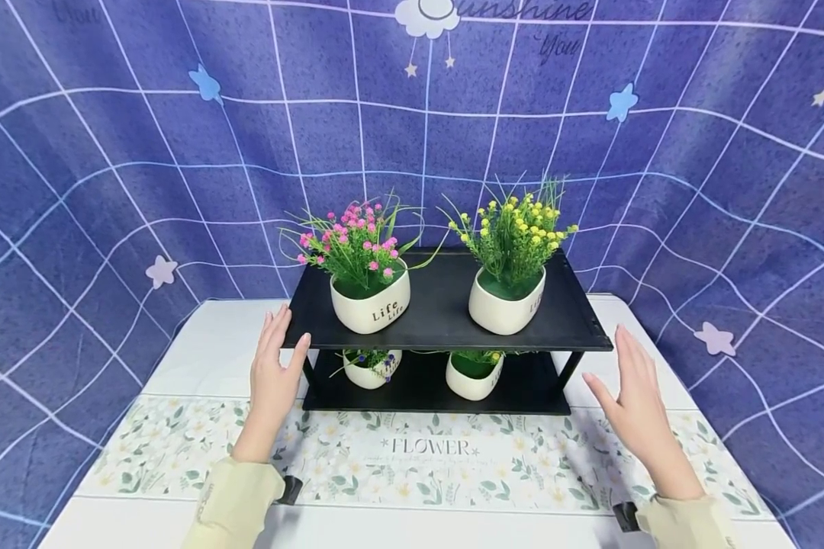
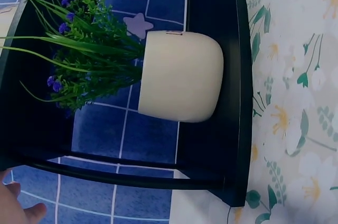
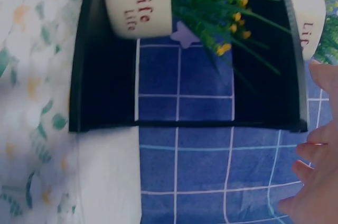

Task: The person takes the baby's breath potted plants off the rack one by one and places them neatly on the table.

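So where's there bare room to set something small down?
On the upper black shelf, between the pink-flowered pot and the yellow-flowered pot. The floral table runner is bare too, in front of the lower black shelf. It's tighter below, where the purple-flowered plant spreads under the upper black shelf, and by the left hand.

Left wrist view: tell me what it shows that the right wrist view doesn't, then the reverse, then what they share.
Only the left wrist view shows the purple flowers and the left hand. Only the right wrist view shows the right hand and clearly legible "Life" lettering. Both show the black rack, the blue gridded backdrop and the floral cloth.
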`<control>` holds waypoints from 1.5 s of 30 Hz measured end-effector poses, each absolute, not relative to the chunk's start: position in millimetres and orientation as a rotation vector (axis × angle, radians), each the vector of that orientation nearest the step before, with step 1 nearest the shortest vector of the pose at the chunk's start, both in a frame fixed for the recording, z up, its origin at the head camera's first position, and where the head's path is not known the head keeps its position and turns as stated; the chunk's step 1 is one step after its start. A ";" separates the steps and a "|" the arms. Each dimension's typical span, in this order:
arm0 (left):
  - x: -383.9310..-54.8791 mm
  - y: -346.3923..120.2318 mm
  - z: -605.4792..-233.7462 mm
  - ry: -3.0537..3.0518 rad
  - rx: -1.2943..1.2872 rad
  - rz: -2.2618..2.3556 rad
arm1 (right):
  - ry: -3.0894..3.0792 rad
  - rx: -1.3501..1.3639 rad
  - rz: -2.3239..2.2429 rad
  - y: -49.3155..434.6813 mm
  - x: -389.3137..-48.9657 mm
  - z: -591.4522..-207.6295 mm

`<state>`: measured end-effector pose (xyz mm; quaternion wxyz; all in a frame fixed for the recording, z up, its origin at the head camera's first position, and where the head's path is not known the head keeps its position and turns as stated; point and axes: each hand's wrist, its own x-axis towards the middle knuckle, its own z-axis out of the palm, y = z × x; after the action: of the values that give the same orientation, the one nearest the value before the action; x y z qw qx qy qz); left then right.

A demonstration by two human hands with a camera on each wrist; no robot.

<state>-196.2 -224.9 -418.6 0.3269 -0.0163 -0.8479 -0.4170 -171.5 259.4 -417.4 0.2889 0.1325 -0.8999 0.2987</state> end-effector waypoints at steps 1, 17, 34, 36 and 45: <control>-196.8 -224.8 -418.7 -2.216 -0.038 -1.095 | -2.390 0.356 0.807 257.3 -171.9 -415.5; -196.3 -222.0 -418.3 -2.188 0.038 -1.073 | -2.299 0.290 0.925 194.8 -182.5 -390.1; -195.9 -219.8 -418.4 -2.187 0.044 -1.068 | -2.194 0.032 1.175 118.8 -190.1 -384.6; -195.8 -219.5 -418.5 -2.193 0.046 -1.066 | -2.154 -0.008 1.198 110.9 -191.2 -382.1; -197.0 -220.3 -420.2 -2.195 0.054 -1.046 | -1.994 -0.192 1.424 82.5 -203.4 -371.2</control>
<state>-197.0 -220.3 -420.2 0.3472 0.0207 -0.8464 -0.4033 -203.4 82.5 -371.2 0.3354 -0.0738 -0.7644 0.5458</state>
